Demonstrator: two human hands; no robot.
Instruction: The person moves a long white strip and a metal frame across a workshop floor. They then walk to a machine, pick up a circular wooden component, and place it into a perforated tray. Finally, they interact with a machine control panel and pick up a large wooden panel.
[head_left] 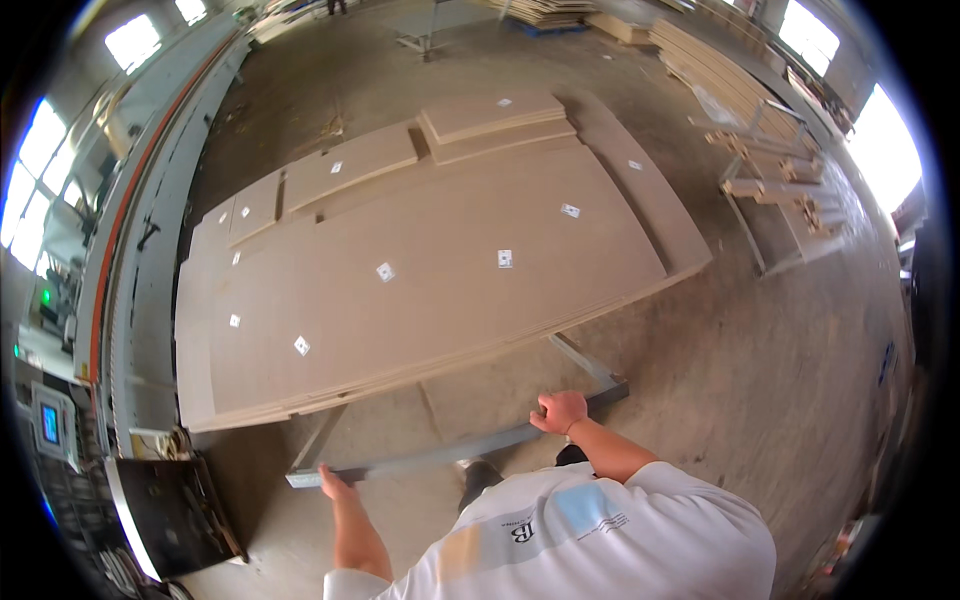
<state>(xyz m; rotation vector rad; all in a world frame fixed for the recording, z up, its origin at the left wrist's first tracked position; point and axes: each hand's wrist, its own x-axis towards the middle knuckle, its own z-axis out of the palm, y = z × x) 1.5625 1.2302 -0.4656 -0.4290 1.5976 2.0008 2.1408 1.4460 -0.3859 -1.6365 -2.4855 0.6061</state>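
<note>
Both my hands are on the grey metal bar (440, 448) that forms the near end of a low cart frame. My left hand (336, 484) grips it close to its left corner, thumb on top. Further right, my right hand (561, 411) is closed around the same bar, short of its right corner. Beyond the bar, brown flat boards (450, 270) lie stacked on the frame, several with small white labels. Smaller panels (350, 165) rest on top along the far side. The boards hide most of the frame.
A long grey machine (150, 230) with an orange strip runs along the left, near a control screen (50, 422) and a dark box (170, 515). To the right stands a metal rack (745, 200) holding wooden pieces. Stacked boards (710, 75) lie at the back right on the concrete floor (760, 380).
</note>
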